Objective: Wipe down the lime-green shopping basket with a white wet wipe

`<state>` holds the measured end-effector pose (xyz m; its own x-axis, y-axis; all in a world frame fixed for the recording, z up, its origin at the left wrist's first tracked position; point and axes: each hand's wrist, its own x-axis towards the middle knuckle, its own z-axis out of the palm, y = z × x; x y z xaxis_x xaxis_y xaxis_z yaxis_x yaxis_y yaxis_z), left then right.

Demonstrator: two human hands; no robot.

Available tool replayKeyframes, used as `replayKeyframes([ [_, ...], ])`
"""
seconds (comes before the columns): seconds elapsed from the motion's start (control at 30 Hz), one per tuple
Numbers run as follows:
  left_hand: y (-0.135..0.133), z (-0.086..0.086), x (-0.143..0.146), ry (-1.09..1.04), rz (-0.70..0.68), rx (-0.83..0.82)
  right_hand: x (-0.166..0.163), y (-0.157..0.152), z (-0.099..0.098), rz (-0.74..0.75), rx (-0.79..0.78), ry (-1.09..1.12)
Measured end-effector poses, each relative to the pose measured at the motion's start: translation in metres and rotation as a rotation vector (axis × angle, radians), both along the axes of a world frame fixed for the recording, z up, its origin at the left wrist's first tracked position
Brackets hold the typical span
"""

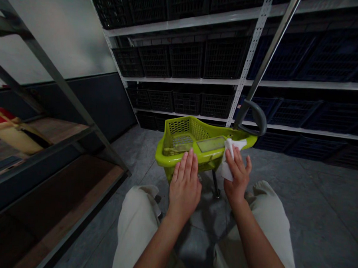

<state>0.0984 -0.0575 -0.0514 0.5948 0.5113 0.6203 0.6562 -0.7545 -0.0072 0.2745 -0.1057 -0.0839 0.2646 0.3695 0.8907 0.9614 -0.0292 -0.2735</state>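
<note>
The right hand (238,173) is holding a thin, crinkly white cloth (227,164) against the narrow end of the green basket (165,160), and its little finger is sticking out. The left hand (186,186) is lying flat with its fingers straight and close together, at the near rim of the basket; I cannot tell if it is touching. The basket is standing right in front of both hands, and its plastic is looking smooth and shiny, with a round rim and lots of little holes in its walls. A see-through flat panel (211,144) is sitting on top, beside the cloth. A gray loop handle (254,116) and a shiny metal pole (275,45) are rising from the basket's narrow end, and a thin dark leg (215,184) is poking out below it. Two knees in pale pants (138,216) are bending on the near side of the basket. Behind it, a white metal shelf (181,80) is holding black crates (187,58) and blue crates (297,112) with bumpy grid sides. Left of the basket, a metal rack with brown boards (105,168) is standing, and a red and tan thing (13,133) is lying on it.
</note>
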Motion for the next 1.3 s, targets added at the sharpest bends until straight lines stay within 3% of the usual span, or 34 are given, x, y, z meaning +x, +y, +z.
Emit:
replayKeyframes([
  [0.1,0.0,-0.001,0.0,-0.004,0.003,0.0,-0.011,0.003,0.004,-0.013,0.012,0.025],
  [0.23,-0.001,-0.002,0.0,-0.006,0.005,0.0,-0.041,0.006,0.007,0.132,-0.09,-0.157],
  [0.33,0.0,-0.002,0.0,-0.005,0.005,0.0,-0.042,0.004,0.004,0.173,-0.13,-0.212],
  [0.53,0.0,-0.001,0.0,0.002,0.004,-0.011,0.005,-0.001,-0.002,-0.032,-0.023,-0.006],
  [0.63,0.0,-0.001,0.0,-0.009,0.009,-0.011,0.002,-0.002,0.005,-0.081,-0.022,0.043],
  [0.8,-0.001,-0.002,0.002,-0.014,0.009,0.001,-0.037,0.002,0.015,0.134,-0.123,-0.124],
  [0.9,-0.001,-0.002,0.003,-0.007,0.01,0.004,-0.04,0.002,0.014,0.215,-0.178,-0.2],
  [1.0,-0.001,-0.001,0.001,0.005,0.0,-0.001,-0.019,0.0,0.009,0.16,-0.14,-0.178],
  [1.13,0.0,0.0,0.0,-0.003,-0.005,-0.003,0.009,0.0,0.003,0.002,-0.006,0.03],
  [1.2,-0.001,0.0,0.001,-0.007,-0.002,-0.008,0.009,0.001,0.004,-0.057,0.029,0.116],
  [1.3,-0.002,-0.001,0.003,-0.013,0.003,-0.013,-0.01,0.004,0.007,-0.039,-0.001,0.055],
])
